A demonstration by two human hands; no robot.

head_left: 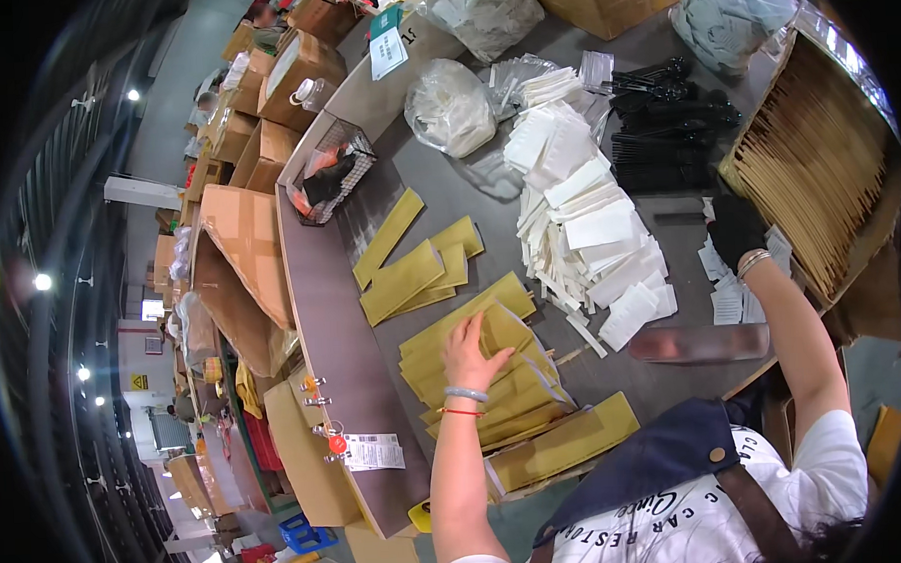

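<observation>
Flat yellow-brown paper sleeves [428, 357] lie in an overlapping pile near the table's front edge. On that pile rests my left hand [473, 360], bare, its fingers stretched and the thumb spread apart. My right hand [736, 230] wears a black glove and is at the right, beside small white printed slips [729, 297]. A bit of white shows at its fingertips; the dark glove hides how the fingers are bent. Bundles of black plastic cutlery [665, 160] lie just beyond it. Between the hands is a long heap of folded white napkins [592, 222].
A carton [871, 232] packed with brown paper sleeves stands at the far right. A wire basket [336, 176] sits against the left board [296, 257]. Clear bags [451, 108] of white items lie at the back. A translucent reddish strip [701, 343] lies near the front edge.
</observation>
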